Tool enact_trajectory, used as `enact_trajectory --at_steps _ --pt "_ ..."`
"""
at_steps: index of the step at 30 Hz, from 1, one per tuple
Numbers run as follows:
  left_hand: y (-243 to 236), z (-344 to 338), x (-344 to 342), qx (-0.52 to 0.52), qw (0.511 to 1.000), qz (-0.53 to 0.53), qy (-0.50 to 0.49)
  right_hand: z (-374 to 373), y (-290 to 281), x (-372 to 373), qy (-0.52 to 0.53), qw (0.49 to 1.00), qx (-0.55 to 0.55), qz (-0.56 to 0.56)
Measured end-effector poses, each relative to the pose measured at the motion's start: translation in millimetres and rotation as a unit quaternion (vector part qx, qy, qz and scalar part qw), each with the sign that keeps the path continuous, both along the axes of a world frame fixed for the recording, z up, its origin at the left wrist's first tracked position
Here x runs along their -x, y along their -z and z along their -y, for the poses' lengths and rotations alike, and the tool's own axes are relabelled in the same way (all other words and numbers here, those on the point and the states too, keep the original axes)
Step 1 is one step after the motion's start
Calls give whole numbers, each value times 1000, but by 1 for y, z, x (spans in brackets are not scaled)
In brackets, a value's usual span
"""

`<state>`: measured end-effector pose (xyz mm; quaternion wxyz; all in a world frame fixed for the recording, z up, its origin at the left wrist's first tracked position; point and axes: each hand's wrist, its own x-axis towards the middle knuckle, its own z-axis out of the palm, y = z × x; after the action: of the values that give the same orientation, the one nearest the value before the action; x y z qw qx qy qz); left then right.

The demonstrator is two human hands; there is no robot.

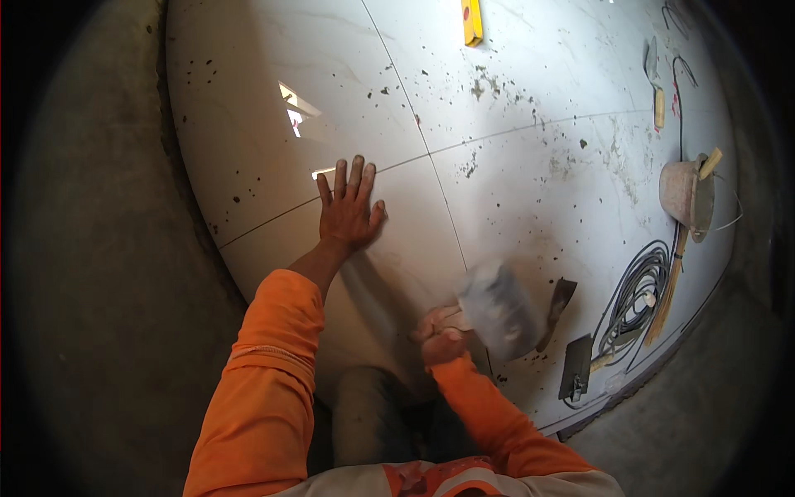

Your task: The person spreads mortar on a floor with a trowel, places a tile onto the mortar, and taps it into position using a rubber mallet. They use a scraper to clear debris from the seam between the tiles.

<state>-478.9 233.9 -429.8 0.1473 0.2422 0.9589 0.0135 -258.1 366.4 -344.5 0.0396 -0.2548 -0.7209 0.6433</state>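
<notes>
My left hand (349, 210) lies flat on a pale, marbled floor tile (281, 261), its fingers spread just over the joint with the tile beyond. Closed around a short handle, my right hand (443, 333) holds a mallet (501, 311) above the tiles near my knees. The mallet's broad, greyish-white head is smeared by motion, and I cannot tell whether it touches the tile. Right beside it lies a scraper (557, 313) with a dark, wide blade. Thin dark joints cross between the tiles ahead of my left hand.
A yellow spirit level (472, 23) lies at the far side. Along the right are a pointing trowel (658, 95), a mortar-stained bucket (681, 192), a coiled cable (633, 290), a straw brush (662, 308) and a flat trowel (575, 369). Dark crumbs are scattered over the tiles; bare concrete (99, 207) borders the left.
</notes>
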Motion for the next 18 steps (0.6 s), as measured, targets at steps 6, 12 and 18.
enact_trajectory --at_steps 6,12,18 --pt "-1 1 8 -66 998 -18 2 6 9 0 -26 996 48 73" --pt "4 5 -3 -59 998 -20 4 10 28 -33 -114 967 -145 175" --pt "1 0 8 -47 999 -12 -2 23 52 -25 11 983 -85 163"
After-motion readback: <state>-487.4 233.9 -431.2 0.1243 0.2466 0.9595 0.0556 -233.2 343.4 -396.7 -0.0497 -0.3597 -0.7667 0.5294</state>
